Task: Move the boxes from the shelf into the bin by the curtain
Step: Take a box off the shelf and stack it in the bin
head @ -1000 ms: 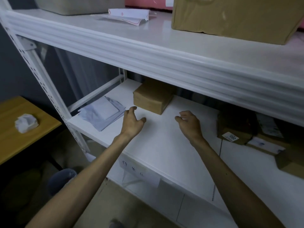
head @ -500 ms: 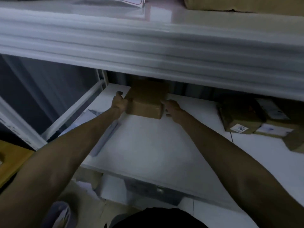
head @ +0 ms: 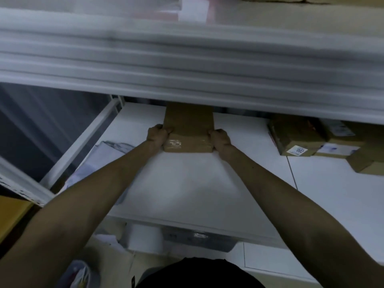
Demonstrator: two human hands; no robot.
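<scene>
White shelf point(head: 187, 183) now bears the box point(head: 188, 129) drawn nearer, both hands still clamping its sides.

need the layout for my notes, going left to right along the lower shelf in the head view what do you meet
grey mailer bags → left hand → brown box held between the hands → right hand → labelled box → more boxes

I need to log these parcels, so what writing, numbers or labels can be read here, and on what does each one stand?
"002", printed upside down: white sticker on the front of the brown box at the right of the shelf.
Pale label on the box beside it: print too blurred to read.
Box held between left hand and right hand: only clear tape, no writing.
</scene>
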